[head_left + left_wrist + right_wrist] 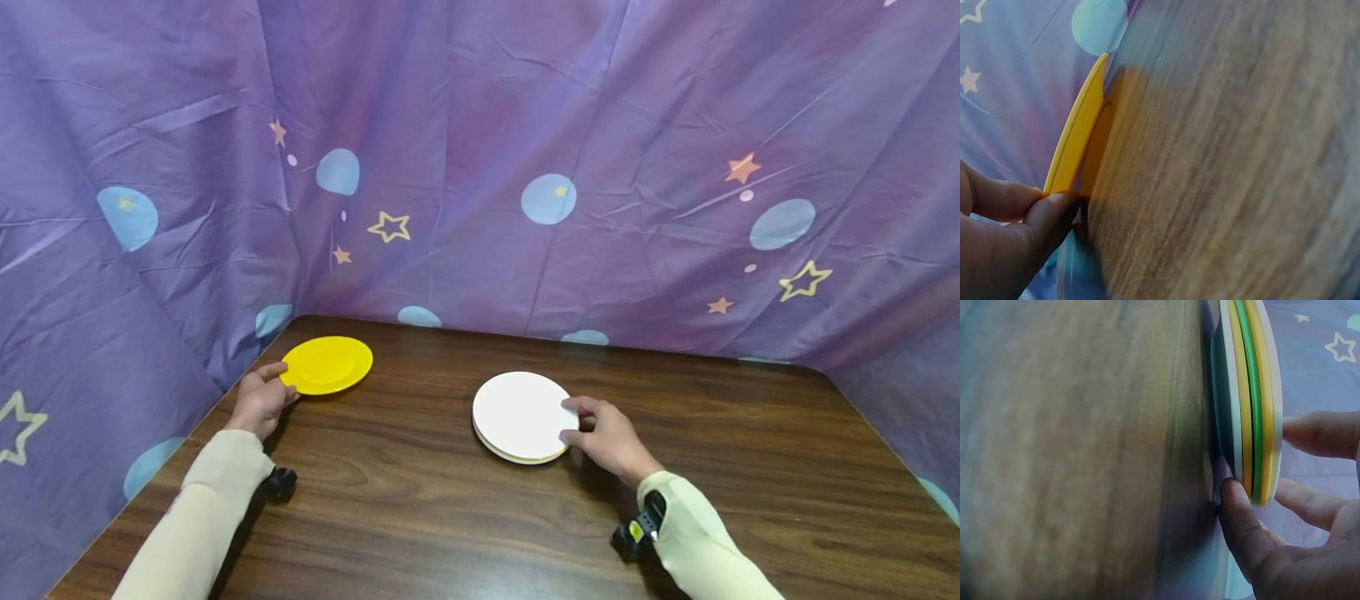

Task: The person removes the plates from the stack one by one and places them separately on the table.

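The head view is bright, its white plate blown out and the near tabletop catching a pale sheen. Both wrist views look dimmer (the wood grain blurs), the left showing shadow beneath the yellow plate.

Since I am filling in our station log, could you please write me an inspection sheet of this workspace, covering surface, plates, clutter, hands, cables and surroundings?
Surface: dark wood-grain table.
Plates: one yellow plate at the far left; a stack right of it, white on top, its edges banded white, yellow, green, yellow and white.
Clutter: nothing seen.
Hands: the left hand pinches the yellow plate by its rim; the right hand grips the stack at its right side.
Cables: nothing seen.
Surroundings: patterned purple curtain behind the table and at both sides.
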`<state>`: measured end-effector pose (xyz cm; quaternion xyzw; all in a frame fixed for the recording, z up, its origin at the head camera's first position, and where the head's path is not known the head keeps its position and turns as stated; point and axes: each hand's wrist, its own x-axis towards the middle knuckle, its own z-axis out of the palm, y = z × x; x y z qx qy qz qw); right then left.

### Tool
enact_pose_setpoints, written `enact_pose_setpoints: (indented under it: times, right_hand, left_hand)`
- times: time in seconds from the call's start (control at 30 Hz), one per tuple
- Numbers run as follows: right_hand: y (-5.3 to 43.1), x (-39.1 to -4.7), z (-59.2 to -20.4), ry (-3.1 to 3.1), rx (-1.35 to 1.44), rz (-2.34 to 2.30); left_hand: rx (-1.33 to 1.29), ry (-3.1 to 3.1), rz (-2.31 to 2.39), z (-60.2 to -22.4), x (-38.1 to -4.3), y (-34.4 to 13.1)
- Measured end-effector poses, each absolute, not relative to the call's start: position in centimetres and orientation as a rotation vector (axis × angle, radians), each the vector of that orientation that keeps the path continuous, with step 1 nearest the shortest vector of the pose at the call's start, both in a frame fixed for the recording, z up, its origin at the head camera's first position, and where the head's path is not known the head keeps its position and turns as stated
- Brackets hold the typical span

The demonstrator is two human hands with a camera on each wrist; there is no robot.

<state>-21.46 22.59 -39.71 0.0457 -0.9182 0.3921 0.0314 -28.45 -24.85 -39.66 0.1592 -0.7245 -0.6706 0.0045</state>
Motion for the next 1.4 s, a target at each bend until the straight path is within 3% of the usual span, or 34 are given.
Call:
enact_pose_setpoints:
  times: [0.67,1.4]
  right_hand:
    - [22.4,-21.4,-39.6,-2.851,0.131,1.204]
    - [22.5,-21.4,-39.6,-2.841,0.124,1.227]
  left_hand:
    - [0.516,-2.475,-1.608,-38.9,-28.1,-24.6]
    - [0.479,-2.153,-1.976,-36.4,-27.1,-23.1]
